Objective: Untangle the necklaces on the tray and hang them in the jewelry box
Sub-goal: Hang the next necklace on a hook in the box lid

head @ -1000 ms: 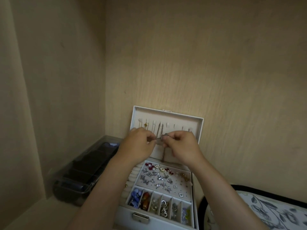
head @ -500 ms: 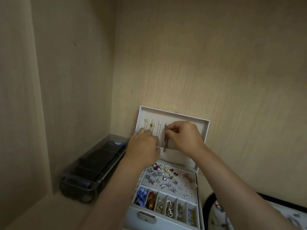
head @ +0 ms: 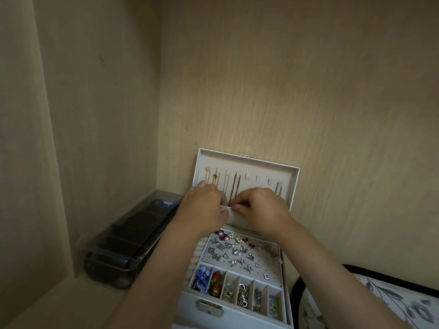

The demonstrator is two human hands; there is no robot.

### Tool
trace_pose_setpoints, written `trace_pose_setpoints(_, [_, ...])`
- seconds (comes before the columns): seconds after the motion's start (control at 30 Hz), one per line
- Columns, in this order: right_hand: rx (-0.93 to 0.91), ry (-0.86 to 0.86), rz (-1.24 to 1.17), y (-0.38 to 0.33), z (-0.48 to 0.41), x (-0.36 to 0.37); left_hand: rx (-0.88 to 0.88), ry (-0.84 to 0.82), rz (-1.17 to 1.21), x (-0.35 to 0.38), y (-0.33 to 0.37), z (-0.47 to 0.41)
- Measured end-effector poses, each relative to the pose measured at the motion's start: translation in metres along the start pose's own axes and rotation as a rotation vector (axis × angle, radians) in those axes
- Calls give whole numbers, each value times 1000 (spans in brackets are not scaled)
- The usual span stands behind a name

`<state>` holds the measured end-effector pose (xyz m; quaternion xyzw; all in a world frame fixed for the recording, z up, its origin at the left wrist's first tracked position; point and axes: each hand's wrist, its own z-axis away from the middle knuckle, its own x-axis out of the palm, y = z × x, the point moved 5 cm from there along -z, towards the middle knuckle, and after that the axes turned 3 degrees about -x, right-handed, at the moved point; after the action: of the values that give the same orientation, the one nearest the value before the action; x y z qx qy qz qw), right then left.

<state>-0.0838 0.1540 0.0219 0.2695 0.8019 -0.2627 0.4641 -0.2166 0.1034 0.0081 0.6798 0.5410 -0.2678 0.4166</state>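
The white jewelry box point(head: 261, 167) stands open against the back wall, its lid upright and showing a row of hooks. A dark chain necklace point(head: 234, 188) hangs straight down from a middle hook. My left hand point(head: 202, 210) pinches the upper edge of the lid's fabric pocket point(head: 234, 218). My right hand point(head: 261, 210) has its fingers curled and pinches the lower end of the dark chain at the pocket's mouth. A thin gold necklace point(head: 215, 176) hangs further left, and another chain point(head: 278, 189) hangs at the right end.
The box's base holds earrings point(head: 237, 252) on a pad and several small compartments of trinkets. A clear plastic case point(head: 133, 236) with dark contents lies in the left corner. A floral tray with a dark rim point(head: 380, 293) sits at the lower right. Wooden walls close in behind and to the left.
My right hand has come down from the hook row to the pocket edge, leaving the dark chain hanging from its hook. My left hand stayed at the pocket.
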Motion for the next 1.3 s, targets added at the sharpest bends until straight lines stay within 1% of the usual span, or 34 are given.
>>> trace_pose_setpoints(0.07, [-4,125,-43,2,-3,-4,0,-2,-5,-1,0,0])
trace_pose_setpoints(0.13, [-4,162,-23,0,-7,-4,-1,-3,-2,-1,0,0])
trace_pose_setpoints(0.37, [-16,68,-16,5,-3,0,-10,-18,5,0,1,-1])
trace_pose_setpoints(0.5, [-5,20,-40,17,19,-15,26,43,49,-4,22,-1])
trace_pose_setpoints(0.57, [30,33,-77,30,36,-31,68,51,109,-6,39,1])
trace_pose_setpoints(0.7, [101,19,-175,65,79,-60,147,9,262,-3,79,9])
trace_pose_setpoints(0.8, [184,-89,-177,99,116,-70,212,-86,285,10,122,19])
trace_pose_setpoints(0.9, [214,-231,-157,123,151,-69,210,-258,280,34,163,27])
trace_pose_setpoints(1.03, [245,-297,-176,140,187,-62,140,-530,233,74,199,36])
trace_pose_setpoints(1.1, [218,-295,-175,142,199,-56,121,-628,152,90,209,41])
trace_pose_setpoints(1.17, [163,-295,-186,141,207,-49,105,-664,16,102,212,44])
trace_pose_setpoints(1.23, [142,-296,-178,142,210,-42,78,-661,-117,111,210,44])
trace_pose_setpoints(1.3, [151,-279,-164,145,210,-35,43,-638,-158,117,208,43])
